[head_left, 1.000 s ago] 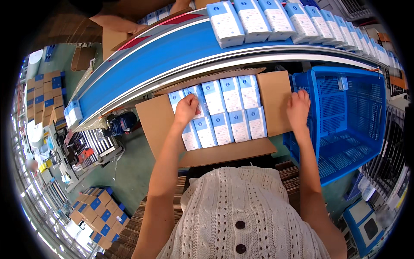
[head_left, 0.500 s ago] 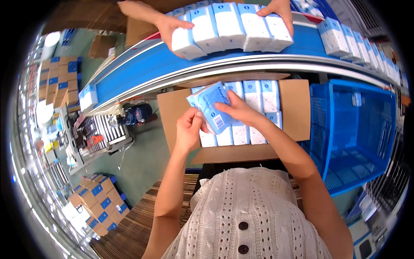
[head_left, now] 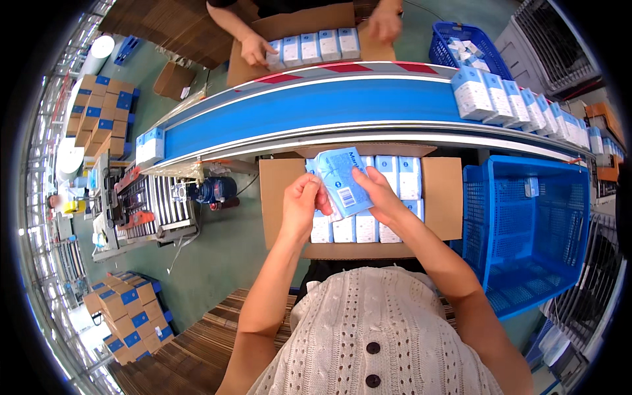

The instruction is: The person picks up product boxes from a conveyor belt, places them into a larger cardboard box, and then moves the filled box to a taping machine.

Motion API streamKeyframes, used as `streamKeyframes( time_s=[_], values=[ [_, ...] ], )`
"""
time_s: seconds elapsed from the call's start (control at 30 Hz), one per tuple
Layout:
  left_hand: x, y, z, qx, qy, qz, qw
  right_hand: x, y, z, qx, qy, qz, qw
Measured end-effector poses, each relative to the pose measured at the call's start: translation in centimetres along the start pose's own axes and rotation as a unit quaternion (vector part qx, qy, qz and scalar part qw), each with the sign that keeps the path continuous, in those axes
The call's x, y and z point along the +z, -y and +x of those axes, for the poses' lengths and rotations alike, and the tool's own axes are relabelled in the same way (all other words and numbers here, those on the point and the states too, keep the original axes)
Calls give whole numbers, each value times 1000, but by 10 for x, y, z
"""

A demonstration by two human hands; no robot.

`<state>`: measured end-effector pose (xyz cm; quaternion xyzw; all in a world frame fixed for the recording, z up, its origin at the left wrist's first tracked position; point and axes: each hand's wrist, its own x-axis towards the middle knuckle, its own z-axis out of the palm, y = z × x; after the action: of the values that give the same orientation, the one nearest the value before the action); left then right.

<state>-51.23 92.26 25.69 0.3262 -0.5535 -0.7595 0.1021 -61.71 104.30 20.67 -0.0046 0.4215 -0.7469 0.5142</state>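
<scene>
A blue-and-white soft pack (head_left: 338, 172), likely tissues, is held tilted above an open cardboard carton (head_left: 442, 197), its barcode side up. My right hand (head_left: 380, 196) grips its right edge, thumb on top. At its left lower edge, my left hand (head_left: 303, 205) is closed with fingers curled, pinching the pack's edge or wrapper. Rows of similar white-and-blue packs (head_left: 409, 178) stand in the carton below, partly hidden by my hands and the held pack.
Beyond the carton runs a blue conveyor belt (head_left: 296, 105), with a row of packs (head_left: 497, 99) at right. A blue crate (head_left: 536, 243) stands right of the carton. Across the belt, a co-worker's hand (head_left: 255, 50) touches packs in another carton (head_left: 303, 14). Stacked boxes (head_left: 131, 316) sit at left.
The co-worker's row of packs has gone from above the belt into the far carton, and their right-side hand has let go. My hands still hold the pack; the view has shifted.
</scene>
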Motion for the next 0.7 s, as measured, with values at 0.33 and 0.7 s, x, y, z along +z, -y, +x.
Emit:
streamKeyframes(
  time_s=[0.33, 0.7],
  values=[
    [26, 15, 3, 25, 62, 67, 996, -88, 121, -97, 21, 45, -236, 971],
    [45, 22, 46, -46, 69, 113, 990, -270, 393, -125, -236, -479, -423, 732]
  ],
)
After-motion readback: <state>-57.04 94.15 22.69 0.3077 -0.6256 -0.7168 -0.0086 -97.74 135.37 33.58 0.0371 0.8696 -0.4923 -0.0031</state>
